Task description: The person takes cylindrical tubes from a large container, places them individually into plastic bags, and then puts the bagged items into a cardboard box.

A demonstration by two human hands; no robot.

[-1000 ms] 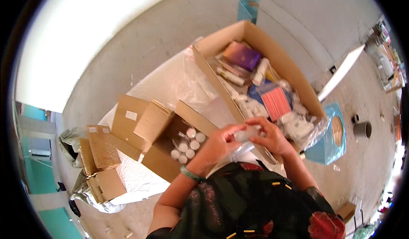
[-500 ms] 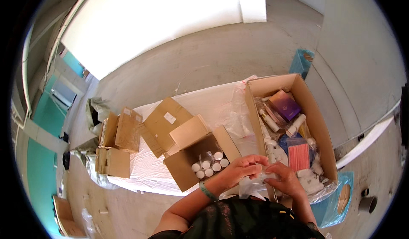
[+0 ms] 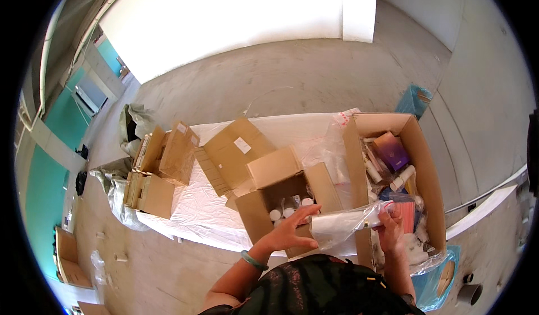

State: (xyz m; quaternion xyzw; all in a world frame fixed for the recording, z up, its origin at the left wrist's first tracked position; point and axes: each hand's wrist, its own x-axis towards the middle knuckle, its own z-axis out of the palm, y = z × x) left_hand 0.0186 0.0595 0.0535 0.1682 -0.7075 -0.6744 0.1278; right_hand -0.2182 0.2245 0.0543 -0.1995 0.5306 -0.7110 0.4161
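Observation:
A clear plastic bag [image 3: 372,214] with a white cylindrical bottle [image 3: 337,224] inside lies level in front of me. My right hand [image 3: 391,231] is closed on the bag's right end, over the near edge of the large carton [image 3: 431,202]. My left hand [image 3: 285,235] has its thumb and fingers spread beside the bag's left end; it grips nothing. Under that hand stands a smaller open carton [image 3: 250,218] with several white-capped bottles [image 3: 275,215], partly hidden by the hand. The large carton contains a purple box [image 3: 391,151], a pinkish-red flat pack [image 3: 406,217] and several wrapped bottles.
A white-covered table [image 3: 188,211] carries the cartons. Flattened cardboard flaps [image 3: 234,149] lie behind the smaller carton. More brown boxes [image 3: 179,152] stand at the table's left end. Blue plastic wrap [image 3: 432,292] sits at the lower right, near a dark pipe piece [image 3: 469,294].
Both hands were together at the carton's near edge on crumpled clear plastic. Now they are apart: the right holds the stretched bag with the bottle, the left has opened. The view has shifted slightly.

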